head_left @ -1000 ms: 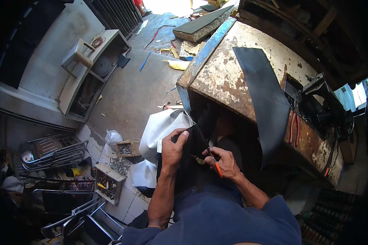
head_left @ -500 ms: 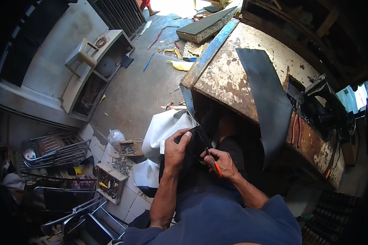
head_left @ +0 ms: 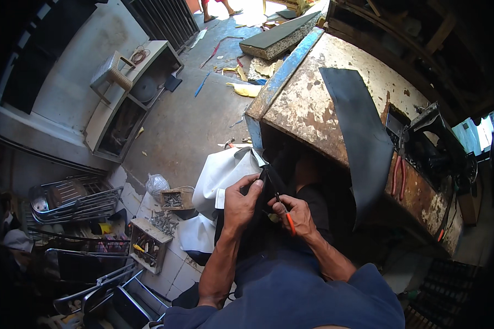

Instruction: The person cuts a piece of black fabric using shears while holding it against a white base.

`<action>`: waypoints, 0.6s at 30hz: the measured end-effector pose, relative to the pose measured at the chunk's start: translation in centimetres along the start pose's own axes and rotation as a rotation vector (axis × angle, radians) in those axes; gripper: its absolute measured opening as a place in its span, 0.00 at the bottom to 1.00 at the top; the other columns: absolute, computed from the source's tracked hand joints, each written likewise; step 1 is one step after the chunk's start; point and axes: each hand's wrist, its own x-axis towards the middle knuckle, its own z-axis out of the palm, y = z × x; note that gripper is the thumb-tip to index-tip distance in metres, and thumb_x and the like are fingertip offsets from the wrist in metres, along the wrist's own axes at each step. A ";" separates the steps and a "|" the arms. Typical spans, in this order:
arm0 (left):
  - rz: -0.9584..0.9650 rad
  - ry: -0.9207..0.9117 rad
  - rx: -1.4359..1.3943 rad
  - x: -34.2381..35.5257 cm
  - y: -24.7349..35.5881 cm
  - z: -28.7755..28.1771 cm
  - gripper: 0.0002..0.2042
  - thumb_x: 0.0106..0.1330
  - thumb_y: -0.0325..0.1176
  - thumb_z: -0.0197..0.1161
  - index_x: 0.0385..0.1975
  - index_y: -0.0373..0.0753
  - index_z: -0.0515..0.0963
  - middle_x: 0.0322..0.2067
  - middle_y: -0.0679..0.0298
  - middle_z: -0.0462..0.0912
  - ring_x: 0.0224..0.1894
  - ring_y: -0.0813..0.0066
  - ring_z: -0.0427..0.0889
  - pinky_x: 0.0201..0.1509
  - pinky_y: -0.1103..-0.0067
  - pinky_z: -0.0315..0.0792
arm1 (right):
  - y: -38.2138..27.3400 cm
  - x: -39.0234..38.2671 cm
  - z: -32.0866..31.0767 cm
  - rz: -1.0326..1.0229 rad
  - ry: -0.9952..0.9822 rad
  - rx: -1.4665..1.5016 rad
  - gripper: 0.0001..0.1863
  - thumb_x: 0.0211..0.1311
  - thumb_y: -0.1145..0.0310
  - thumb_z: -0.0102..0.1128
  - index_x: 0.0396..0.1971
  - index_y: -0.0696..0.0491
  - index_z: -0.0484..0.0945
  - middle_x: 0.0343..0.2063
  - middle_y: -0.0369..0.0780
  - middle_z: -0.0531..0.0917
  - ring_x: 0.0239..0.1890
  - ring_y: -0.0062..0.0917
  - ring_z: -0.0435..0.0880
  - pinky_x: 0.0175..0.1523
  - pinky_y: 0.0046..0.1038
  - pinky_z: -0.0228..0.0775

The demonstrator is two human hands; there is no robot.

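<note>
My left hand (head_left: 240,202) is closed, thumb and fingers pinching the edge of a black sheet with a white backing (head_left: 217,174) that hangs in folds over my lap. Beside it, my right hand (head_left: 295,215) is closed around scissors (head_left: 291,223) with orange handles. Their dark blades point up and away from me, against the black material next to my left fingertips. Whether the blades are parted is hard to tell against the dark cloth.
At the right, a worn bench (head_left: 302,104) bears a long black sheet (head_left: 359,137) and red-handled pliers (head_left: 399,175). Open boxes (head_left: 148,247) of small hardware and stacked metal-framed chairs (head_left: 74,203) stand at my left. A foam slab (head_left: 280,41) lies beyond the bench.
My left hand has shifted slightly to the right along the sheet, closer to the blades. At the far top, a person's legs have come further into view.
</note>
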 end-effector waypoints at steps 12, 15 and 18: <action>-0.043 -0.065 0.015 -1.2 0.5 -0.5 0.11 0.72 0.29 0.62 0.45 0.28 0.83 0.35 0.66 0.86 0.36 0.84 0.80 0.43 0.85 0.74 | -2.7 1.9 -1.6 0.079 -0.112 0.095 0.26 0.64 0.44 0.69 0.38 0.57 0.84 0.24 0.31 0.83 0.25 0.13 0.79 0.29 0.22 0.72; -0.048 -0.036 -0.027 -1.9 -0.5 -0.3 0.11 0.71 0.29 0.62 0.45 0.28 0.83 0.34 0.67 0.85 0.35 0.85 0.79 0.42 0.85 0.73 | -2.9 2.3 -1.6 -0.181 -0.057 0.091 0.30 0.65 0.38 0.63 0.33 0.55 0.82 0.23 0.27 0.74 0.27 0.11 0.71 0.33 0.20 0.64; -0.019 -0.038 -0.026 -2.3 -0.1 -0.9 0.10 0.71 0.30 0.63 0.45 0.29 0.83 0.33 0.69 0.84 0.34 0.85 0.78 0.41 0.85 0.72 | -4.1 2.7 -3.0 -0.203 0.068 0.033 0.27 0.59 0.45 0.73 0.37 0.56 0.78 0.26 0.29 0.77 0.30 0.11 0.71 0.36 0.18 0.65</action>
